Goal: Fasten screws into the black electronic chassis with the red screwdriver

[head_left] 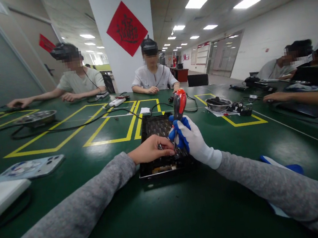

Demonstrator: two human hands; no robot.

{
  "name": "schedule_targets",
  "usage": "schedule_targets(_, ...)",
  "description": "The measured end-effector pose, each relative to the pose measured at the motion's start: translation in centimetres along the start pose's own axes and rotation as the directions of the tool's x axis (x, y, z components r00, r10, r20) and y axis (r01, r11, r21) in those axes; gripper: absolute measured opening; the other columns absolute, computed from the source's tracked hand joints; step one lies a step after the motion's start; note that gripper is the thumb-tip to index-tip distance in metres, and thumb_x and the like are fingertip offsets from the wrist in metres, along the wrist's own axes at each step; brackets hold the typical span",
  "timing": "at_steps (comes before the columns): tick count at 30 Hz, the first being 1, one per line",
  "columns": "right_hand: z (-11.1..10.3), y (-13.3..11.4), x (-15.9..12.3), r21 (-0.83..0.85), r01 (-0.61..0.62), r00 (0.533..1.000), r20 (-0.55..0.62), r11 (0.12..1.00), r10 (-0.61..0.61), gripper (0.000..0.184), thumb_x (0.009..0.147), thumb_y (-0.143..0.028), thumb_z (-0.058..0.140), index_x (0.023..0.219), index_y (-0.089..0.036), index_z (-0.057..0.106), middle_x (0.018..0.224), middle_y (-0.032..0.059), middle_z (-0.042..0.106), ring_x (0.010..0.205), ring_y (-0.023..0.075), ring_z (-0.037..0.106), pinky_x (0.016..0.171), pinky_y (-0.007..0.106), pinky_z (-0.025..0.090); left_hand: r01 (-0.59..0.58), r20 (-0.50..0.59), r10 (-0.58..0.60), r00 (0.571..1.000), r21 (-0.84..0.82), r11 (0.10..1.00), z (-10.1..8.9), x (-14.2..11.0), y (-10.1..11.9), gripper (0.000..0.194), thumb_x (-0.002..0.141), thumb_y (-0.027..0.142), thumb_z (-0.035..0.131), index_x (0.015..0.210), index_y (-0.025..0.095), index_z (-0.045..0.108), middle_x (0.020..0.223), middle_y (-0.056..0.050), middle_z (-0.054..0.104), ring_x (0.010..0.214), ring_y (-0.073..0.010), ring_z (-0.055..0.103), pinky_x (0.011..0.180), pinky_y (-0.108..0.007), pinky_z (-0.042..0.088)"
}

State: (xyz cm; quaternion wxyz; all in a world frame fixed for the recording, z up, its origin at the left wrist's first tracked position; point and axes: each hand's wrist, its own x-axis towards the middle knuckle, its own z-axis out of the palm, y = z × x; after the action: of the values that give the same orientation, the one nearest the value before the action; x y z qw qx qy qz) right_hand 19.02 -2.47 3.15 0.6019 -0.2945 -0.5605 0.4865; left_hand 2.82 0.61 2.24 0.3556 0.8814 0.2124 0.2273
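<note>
A red and black screwdriver [180, 105] stands nearly upright in my right hand [190, 137], which wears a white glove with blue fingers and is wrapped around its lower handle. Its shaft points down into an open black device casing [144, 170] on the green table. My left hand [153, 148] is bare and reaches over the casing from the left. Its thumb and fingers are pressed together close to the screwdriver's tip. Whatever they pinch, if anything, is too small or hidden to make out. Dark inner parts show inside the casing, partly covered by both hands.
A phone [30, 169] and a white box-like object [8, 197] lie at left. A blue-and-white glove [294, 168] is partly under my right forearm. Metal bowls [37, 119] [219, 104] stand farther off. A black cable [88, 123] crosses the table [172, 215]. Several people sit around it.
</note>
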Motion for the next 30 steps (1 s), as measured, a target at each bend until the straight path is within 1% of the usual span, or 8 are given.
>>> schedule_targets(4, 0.00, 0.00, 0.08, 0.047, -0.045, 0.998, 0.038, 0.998, 0.044, 0.033, 0.079, -0.044, 0.050, 0.098, -0.017, 0.051, 0.055, -0.0056, 0.051, 0.040, 0.0045, 0.042, 0.038, 0.015, 0.033, -0.033, 0.033, 0.033, 0.999, 0.006, 0.999, -0.02, 0.00, 0.17, 0.025, 0.078, 0.033, 0.056, 0.081, 0.010, 0.065, 0.079, -0.005, 0.065, 0.073, -0.0124, 0.058, 0.071, -0.023, 0.045)
schedule_targets(9, -0.16, 0.41, 0.18, 0.022, -0.008, 1.000, 0.011, 1.000, 0.007, 0.037, 0.079, -0.047, 0.050, 0.102, -0.018, 0.050, 0.055, -0.0052, 0.054, 0.038, 0.0045, 0.041, 0.036, 0.016, 0.032, 0.006, -0.035, -0.004, 0.999, 0.065, 0.998, 0.07, -0.13, -0.19, 0.025, 0.074, 0.036, 0.061, 0.078, 0.011, 0.065, 0.078, -0.004, 0.064, 0.073, -0.0125, 0.058, 0.071, -0.023, 0.045)
schedule_targets(11, -0.23, 0.45, 0.22, 0.017, -0.013, 1.000, 0.001, 1.000, 0.013, 0.040, 0.078, -0.049, 0.050, 0.104, -0.018, 0.050, 0.055, -0.0051, 0.055, 0.037, 0.0045, 0.041, 0.035, 0.016, 0.032, 0.005, -0.046, -0.002, 0.999, 0.074, 0.997, 0.08, -0.18, -0.34, 0.025, 0.074, 0.035, 0.061, 0.078, 0.011, 0.065, 0.079, -0.004, 0.064, 0.073, -0.0126, 0.058, 0.072, -0.023, 0.045)
schedule_targets(16, -0.29, 0.37, 0.31, 0.045, -0.090, 0.995, 0.050, 0.995, 0.087, 0.042, 0.079, -0.050, 0.047, 0.105, -0.016, 0.050, 0.053, -0.0046, 0.055, 0.035, 0.0052, 0.042, 0.034, 0.016, 0.033, -0.037, 0.015, 0.037, 0.999, 0.020, 0.999, 0.09, -0.15, -0.39, 0.026, 0.082, 0.033, 0.052, 0.082, 0.011, 0.066, 0.086, -0.006, 0.066, 0.079, -0.0131, 0.059, 0.076, -0.023, 0.045)
schedule_targets(18, -0.29, 0.44, 0.32, 0.052, -0.077, 0.996, 0.045, 0.996, 0.075, 0.040, 0.080, -0.049, 0.047, 0.103, -0.016, 0.050, 0.052, -0.0050, 0.054, 0.035, 0.0050, 0.041, 0.034, 0.016, 0.033, -0.028, 0.014, 0.028, 1.000, 0.023, 0.999, 0.10, -0.12, -0.37, 0.025, 0.081, 0.033, 0.053, 0.082, 0.011, 0.066, 0.086, -0.006, 0.066, 0.080, -0.0134, 0.060, 0.076, -0.023, 0.045)
schedule_targets(22, -0.33, 0.64, 0.31, 0.058, -0.052, 0.998, 0.036, 0.997, 0.050, 0.034, 0.080, -0.047, 0.048, 0.099, -0.018, 0.049, 0.052, -0.0057, 0.053, 0.035, 0.0047, 0.040, 0.034, 0.015, 0.032, 0.012, -0.028, -0.011, 1.000, 0.055, 0.998, 0.13, -0.14, -0.36, 0.024, 0.075, 0.035, 0.061, 0.079, 0.011, 0.065, 0.080, -0.004, 0.066, 0.076, -0.0136, 0.059, 0.075, -0.024, 0.045)
schedule_targets(27, -0.37, 0.69, 0.24, 0.027, -0.065, 0.996, 0.070, 0.997, 0.063, 0.035, 0.081, -0.048, 0.046, 0.099, -0.018, 0.050, 0.054, -0.0046, 0.056, 0.035, 0.0053, 0.041, 0.034, 0.016, 0.033, -0.044, 0.038, 0.045, 0.998, -0.030, 0.999, 0.14, -0.14, -0.08, 0.021, 0.080, 0.029, 0.055, 0.082, 0.011, 0.065, 0.086, -0.006, 0.065, 0.080, -0.0138, 0.059, 0.077, -0.025, 0.045)
schedule_targets(30, -0.34, 0.63, 0.18, 0.009, -0.077, 0.994, 0.083, 0.997, 0.076, 0.035, 0.081, -0.048, 0.045, 0.098, -0.018, 0.050, 0.055, -0.0041, 0.056, 0.035, 0.0051, 0.041, 0.035, 0.017, 0.034, -0.027, 0.049, 0.028, 0.998, -0.033, 0.999, 0.20, -0.09, -0.04, 0.021, 0.079, 0.030, 0.056, 0.082, 0.011, 0.065, 0.085, -0.005, 0.066, 0.080, -0.0134, 0.059, 0.079, -0.025, 0.044)
